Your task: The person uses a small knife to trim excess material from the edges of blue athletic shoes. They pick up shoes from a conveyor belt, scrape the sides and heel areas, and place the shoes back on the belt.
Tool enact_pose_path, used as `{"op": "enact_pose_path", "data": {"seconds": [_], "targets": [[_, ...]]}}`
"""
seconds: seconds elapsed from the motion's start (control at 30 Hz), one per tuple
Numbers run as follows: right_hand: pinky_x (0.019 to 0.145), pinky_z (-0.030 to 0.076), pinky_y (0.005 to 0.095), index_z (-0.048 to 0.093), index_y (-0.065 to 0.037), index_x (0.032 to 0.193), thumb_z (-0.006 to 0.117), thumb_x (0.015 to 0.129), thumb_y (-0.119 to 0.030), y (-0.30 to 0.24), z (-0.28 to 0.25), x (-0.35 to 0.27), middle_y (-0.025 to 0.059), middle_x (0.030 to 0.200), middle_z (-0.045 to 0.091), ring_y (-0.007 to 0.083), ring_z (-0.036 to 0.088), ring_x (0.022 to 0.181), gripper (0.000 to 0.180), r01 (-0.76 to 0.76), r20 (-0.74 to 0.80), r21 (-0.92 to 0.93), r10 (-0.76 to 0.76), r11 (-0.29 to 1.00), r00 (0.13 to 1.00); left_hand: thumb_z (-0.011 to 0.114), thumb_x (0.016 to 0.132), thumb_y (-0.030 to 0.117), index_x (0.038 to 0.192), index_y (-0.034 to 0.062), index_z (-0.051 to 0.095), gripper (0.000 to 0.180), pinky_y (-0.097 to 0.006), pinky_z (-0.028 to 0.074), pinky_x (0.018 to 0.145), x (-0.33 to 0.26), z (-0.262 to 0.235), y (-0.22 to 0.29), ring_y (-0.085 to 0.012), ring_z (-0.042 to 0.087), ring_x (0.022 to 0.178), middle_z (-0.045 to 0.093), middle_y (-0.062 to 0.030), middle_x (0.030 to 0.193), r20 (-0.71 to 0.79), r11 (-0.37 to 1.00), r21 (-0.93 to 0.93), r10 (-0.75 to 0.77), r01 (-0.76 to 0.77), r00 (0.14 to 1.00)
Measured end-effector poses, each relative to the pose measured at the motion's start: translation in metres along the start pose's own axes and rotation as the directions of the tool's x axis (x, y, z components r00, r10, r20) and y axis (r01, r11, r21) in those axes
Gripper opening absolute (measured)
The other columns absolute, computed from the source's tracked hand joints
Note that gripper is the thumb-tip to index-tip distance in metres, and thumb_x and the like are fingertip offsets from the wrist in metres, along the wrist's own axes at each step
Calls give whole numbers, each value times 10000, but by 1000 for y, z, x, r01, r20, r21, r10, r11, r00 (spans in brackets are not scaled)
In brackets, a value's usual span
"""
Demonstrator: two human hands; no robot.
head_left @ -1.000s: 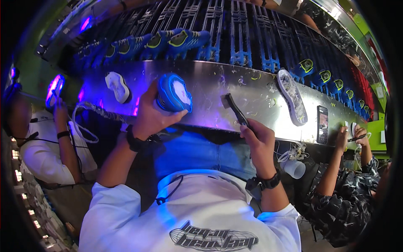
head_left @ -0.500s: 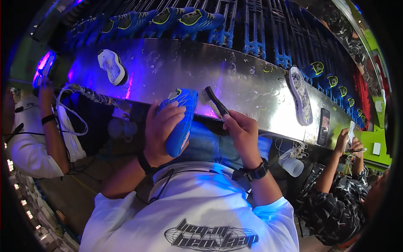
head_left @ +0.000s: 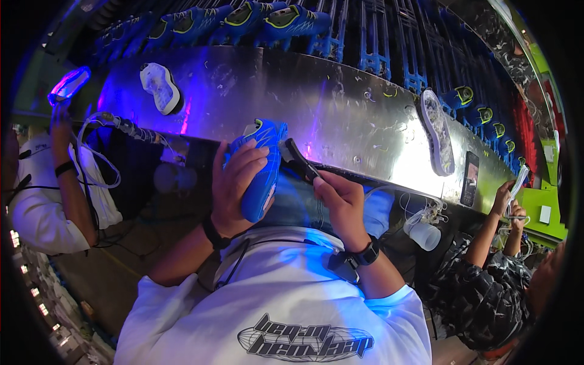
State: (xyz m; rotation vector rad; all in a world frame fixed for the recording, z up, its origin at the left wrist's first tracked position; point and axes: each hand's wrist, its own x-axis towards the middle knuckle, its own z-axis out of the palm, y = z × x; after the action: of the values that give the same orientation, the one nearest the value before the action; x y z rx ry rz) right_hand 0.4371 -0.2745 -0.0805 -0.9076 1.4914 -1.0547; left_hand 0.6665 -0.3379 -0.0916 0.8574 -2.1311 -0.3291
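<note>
My left hand [head_left: 237, 188] is wrapped round a blue shoe upper [head_left: 266, 182] with a yellow-green collar edge, held upright over my lap. Between the fingers of my right hand [head_left: 340, 201] is the dark handle of a brush [head_left: 299, 159]. The bristle end lies close beside the shoe's right side; whether it touches cannot be made out. Beyond my hands, on the metal bench [head_left: 225, 109], lie a white shoe sole [head_left: 160, 89] to the left and another pale sole [head_left: 435, 134] to the right.
Blue shoes [head_left: 296, 23] sit on a rack of rods behind the bench. A phone [head_left: 469, 178] lies at the bench's right end, and a white cup [head_left: 422, 235] hangs below its edge. One person [head_left: 58, 194] works at left, another [head_left: 486, 280] at right.
The brush in my right hand has moved left and slightly down, nearer the shoe. The person at left has raised a lit shoe part a little to the right.
</note>
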Motion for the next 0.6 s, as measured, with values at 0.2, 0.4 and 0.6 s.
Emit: {"op": "enact_pose_path", "data": {"seconds": [0.2,0.4,0.6], "targets": [[572,370,239,724,47,1118,680,977,-121,-6,-7,-17,-22,734,617,33,486,671,224,156,8,-110,-156,982,988,806,789,106,1357,65,475,659,-638,268,1187,0,2,1,-403,555,1326,613,-186,1344,-4,1000,-3,21,-21,1000],[569,378,256,726,56,1088,689,972,-127,-14,-17,-14,-11,711,618,44,490,660,220,38,69,-22,-37,999,997,809,780,92,1356,57,487,661,-624,282,1181,7,0,10,-400,557,1322,613,-191,1347,9,1000,10,7,-7,1000],[573,364,262,728,69,1074,697,960,-93,-19,-15,-36,11,719,601,68,494,672,200,164,-30,9,-164,986,986,798,698,44,1372,50,520,729,-584,268,1205,22,-2,25,-377,537,1336,603,-169,1359,58,996,40,-87,84,995]]}}
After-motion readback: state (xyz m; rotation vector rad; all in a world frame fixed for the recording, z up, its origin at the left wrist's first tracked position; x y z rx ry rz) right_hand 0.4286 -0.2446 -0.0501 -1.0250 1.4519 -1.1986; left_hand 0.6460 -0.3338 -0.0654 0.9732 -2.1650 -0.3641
